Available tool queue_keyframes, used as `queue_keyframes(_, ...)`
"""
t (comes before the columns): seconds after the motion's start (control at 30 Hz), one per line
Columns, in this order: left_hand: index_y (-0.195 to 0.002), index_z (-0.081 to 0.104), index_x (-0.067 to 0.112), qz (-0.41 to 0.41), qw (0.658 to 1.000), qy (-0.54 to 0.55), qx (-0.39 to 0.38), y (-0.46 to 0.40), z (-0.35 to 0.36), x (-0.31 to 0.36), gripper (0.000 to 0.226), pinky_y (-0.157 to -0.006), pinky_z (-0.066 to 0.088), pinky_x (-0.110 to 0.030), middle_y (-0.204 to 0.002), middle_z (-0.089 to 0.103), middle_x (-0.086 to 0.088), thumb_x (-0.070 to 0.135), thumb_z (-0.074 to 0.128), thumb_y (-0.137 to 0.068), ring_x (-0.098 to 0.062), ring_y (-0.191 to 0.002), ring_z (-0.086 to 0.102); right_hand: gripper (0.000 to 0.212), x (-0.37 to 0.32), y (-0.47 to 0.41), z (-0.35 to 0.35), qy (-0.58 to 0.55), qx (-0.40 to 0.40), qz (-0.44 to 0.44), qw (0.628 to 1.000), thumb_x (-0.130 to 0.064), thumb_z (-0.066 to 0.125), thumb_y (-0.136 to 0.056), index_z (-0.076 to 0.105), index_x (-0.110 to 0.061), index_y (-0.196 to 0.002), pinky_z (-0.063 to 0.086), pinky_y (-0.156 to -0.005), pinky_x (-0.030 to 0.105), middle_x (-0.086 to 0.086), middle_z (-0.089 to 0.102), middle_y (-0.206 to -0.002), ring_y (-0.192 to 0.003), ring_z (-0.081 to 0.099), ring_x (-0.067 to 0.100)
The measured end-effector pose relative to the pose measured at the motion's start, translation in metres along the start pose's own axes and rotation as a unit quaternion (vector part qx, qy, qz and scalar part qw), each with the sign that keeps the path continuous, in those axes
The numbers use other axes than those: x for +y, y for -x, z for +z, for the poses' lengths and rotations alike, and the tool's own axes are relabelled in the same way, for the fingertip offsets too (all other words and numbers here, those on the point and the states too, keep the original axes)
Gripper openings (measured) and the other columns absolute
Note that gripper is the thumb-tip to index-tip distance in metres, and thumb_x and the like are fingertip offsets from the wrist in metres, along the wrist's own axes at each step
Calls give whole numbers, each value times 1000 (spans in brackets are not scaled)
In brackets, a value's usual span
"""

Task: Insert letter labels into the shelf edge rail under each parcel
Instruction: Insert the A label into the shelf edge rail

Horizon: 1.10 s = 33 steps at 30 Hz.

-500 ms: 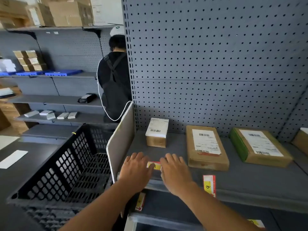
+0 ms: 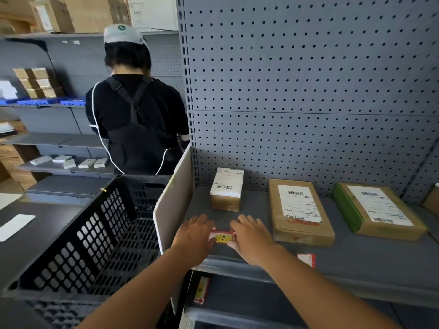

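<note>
**A:** What could slip?

**B:** The "A" label (image 2: 223,238). The left hand (image 2: 193,239) and right hand (image 2: 250,243) pinch its two ends flat on the shelf (image 2: 370,264), short of the shelf edge rail (image 2: 237,269) nearer us. It's thin card; squeeze unevenly and it may bow or go in crooked.

**A:** And farther back?

**B:** The small parcel (image 2: 226,189), boxy brown cardboard under a glossy white slip. Then the matte grey pegboard (image 2: 308,91), holes in even rows.
</note>
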<state>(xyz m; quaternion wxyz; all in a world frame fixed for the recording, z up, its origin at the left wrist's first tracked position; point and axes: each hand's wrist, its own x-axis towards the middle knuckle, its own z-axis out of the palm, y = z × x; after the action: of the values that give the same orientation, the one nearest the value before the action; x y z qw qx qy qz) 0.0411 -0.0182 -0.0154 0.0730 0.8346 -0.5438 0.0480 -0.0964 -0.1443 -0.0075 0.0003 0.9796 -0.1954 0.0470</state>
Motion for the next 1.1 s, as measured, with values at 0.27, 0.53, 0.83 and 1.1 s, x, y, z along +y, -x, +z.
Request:
queue_keyframes(0.27,-125,52,28,8,1000,10,-1,2,0,-4,31,-98,42,-35,-124,49,2,39,55,-97,-18,-115,47,34,-3,-3,-1,-74,-17,34,997,-38,63,-97,48,-20,-121,37,-98,38,2,50,-126,-114,44,22)
queue_keyframes(0.53,-101,68,25,45,995,24,84,6,-19,-9,15,-92,39,-35,-102,62,4,35,61,-93,-22,-98,57,9,-1,16,-14,-200,72,44,976,-30,64,-97,59,-30,-105,44,-88,35,-10,65,-105,-97,53,17)
queue_keyframes(0.83,-95,72,34,135,989,5,63,10,-66,-16,12,-102,31,-32,-93,67,17,43,66,-90,-9,-97,54,7,-4,37,-40,-198,103,2,975,-37,67,-94,67,-29,-95,43,-84,31,-19,57,-90,-91,48,9)
queue_keyframes(1.1,-91,71,34,156,986,-5,62,32,-75,-24,14,-99,35,-32,-88,66,17,47,67,-88,-10,-97,56,8,-14,47,-45,-215,64,6,975,-41,66,-95,64,-35,-91,45,-85,32,-15,58,-91,-97,47,11)
